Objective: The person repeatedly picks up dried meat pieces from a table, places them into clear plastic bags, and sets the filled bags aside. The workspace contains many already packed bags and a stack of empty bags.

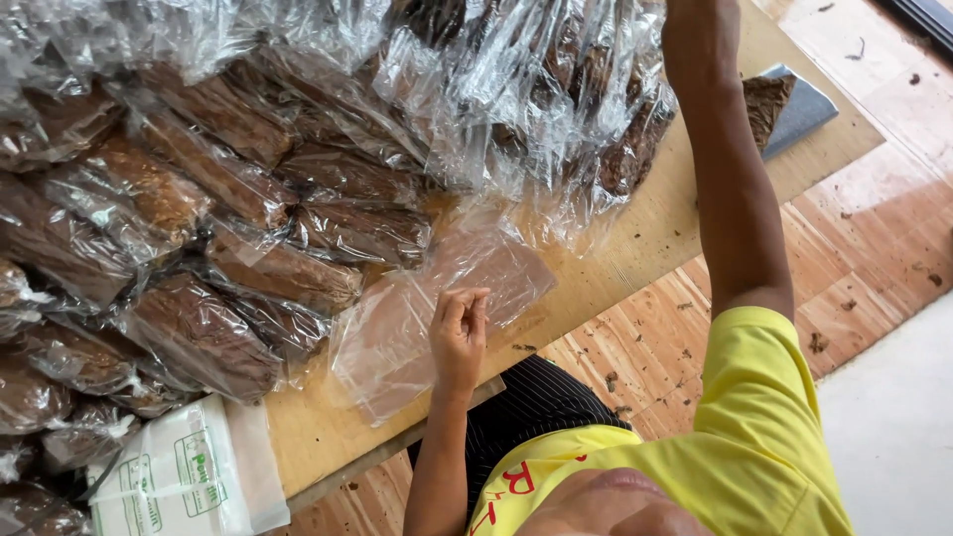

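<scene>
Head view: left hand (459,333) pinching edge of clear plastic bag (437,313) on wooden board (645,233), bag stretching diagonally; right hand (700,40) far beyond, grip unclear.

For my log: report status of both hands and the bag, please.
Left hand pinching empty clear bag on table. Right hand reaching up, fingers out of view. Filled bags crowd left.

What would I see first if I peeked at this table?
First, the big heap of clear plastic bags stuffed with dark brown material, covering the left and top of the light wooden tabletop. Near the table's front edge, the left hand pinches a flat, empty clear plastic bag. The right hand reaches up to the top edge of the view, its fingers cut off.
</scene>
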